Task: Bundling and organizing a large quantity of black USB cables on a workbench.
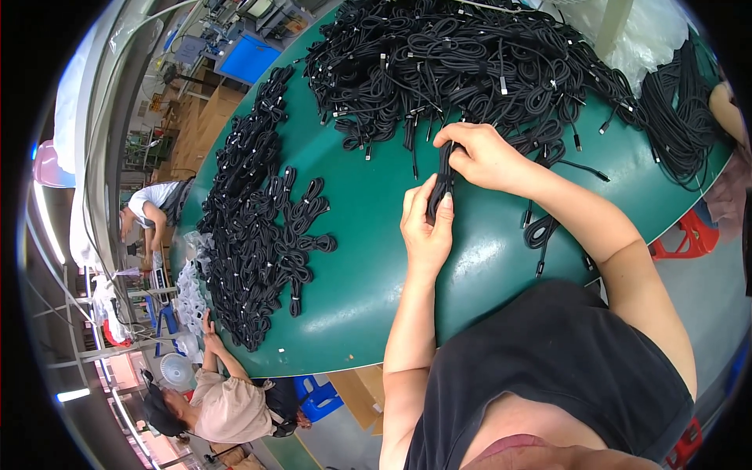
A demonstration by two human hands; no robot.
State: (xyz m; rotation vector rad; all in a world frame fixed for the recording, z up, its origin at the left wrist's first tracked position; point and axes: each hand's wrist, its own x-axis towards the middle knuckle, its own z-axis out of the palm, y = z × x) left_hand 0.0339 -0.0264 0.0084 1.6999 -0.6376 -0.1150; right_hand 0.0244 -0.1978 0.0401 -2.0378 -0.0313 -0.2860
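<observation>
Black cable (443, 185) was found folded above the desk (360, 274), near end grasped by the left hand (425, 231), far end by the right hand (487, 157); bundling was judged underway, compact folds being required next.

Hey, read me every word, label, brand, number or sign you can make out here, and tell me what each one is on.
I can't quote any text with confidence.
Black cable bundle between the left hand and right hand: no lettering to be made out.
Large cable heap: any marks on its connectors are too small to read.
Yellow panel in the background: too small and blurred.
</observation>
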